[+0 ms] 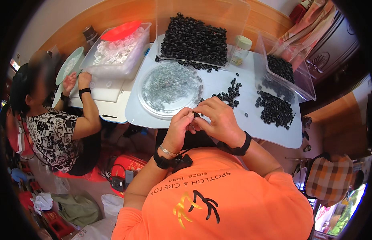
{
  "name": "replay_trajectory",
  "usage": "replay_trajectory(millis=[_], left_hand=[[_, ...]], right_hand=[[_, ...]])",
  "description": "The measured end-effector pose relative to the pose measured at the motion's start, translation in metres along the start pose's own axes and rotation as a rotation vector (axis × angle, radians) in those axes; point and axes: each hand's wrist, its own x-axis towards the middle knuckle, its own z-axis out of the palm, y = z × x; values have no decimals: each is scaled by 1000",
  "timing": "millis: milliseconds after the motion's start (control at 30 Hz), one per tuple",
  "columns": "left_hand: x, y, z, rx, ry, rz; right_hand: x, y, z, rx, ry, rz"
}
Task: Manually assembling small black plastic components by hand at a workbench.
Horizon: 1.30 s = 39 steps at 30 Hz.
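Note:
My left hand [179, 130] and my right hand [219, 120] meet over the near edge of the pale table. Fingertips of both are closed around a small black ring-shaped piece [196, 115], mostly covered by the fingers. Just beyond them lies a round clear tray [141, 98] holding many tiny shiny metal pieces, too small to name. To the right of the tray, loose black ring-shaped pieces [231, 95] are scattered on the table [244, 126]. A larger heap of the same pieces [274, 110] lies further right.
Behind the tray, a clear bin [239, 24] tips out black pieces [194, 40]. A lidded jar [243, 46] and another clear bin [305, 86] stand right. At left, a co-worker [54, 128] works beside a tub [114, 72] of white pieces, a red lid [121, 31] and a pale green bowl [80, 54].

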Motion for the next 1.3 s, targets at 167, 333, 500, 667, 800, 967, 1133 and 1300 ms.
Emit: replay_trajectory(millis=[167, 333, 500, 667, 800, 967, 1133, 1300], left_hand=[[3, -7, -13, -82, 69, -12], [6, -12, -36, -191, 153, 23], [4, -11, -40, -179, 81, -18], [4, -15, -49, -226, 2, -38], [4, -17, -51, -242, -28, -38], [5, -16, -52, -248, -47, -32], [6, -17, -54, -163, -126, -48], [4, -16, -53, -124, -131, -59]], right_hand=[[9, 1, 8, 34, -5, -21], [32, 23, 12, 9, -31, 102], [47, 65, 39, -98, -186, 140], [50, 67, 53, -217, -342, -55], [52, 64, 50, -200, -320, -1], [55, 61, 43, -141, -250, 55], [59, 57, 46, -77, -327, 62], [67, 59, 44, -143, -375, 38]])
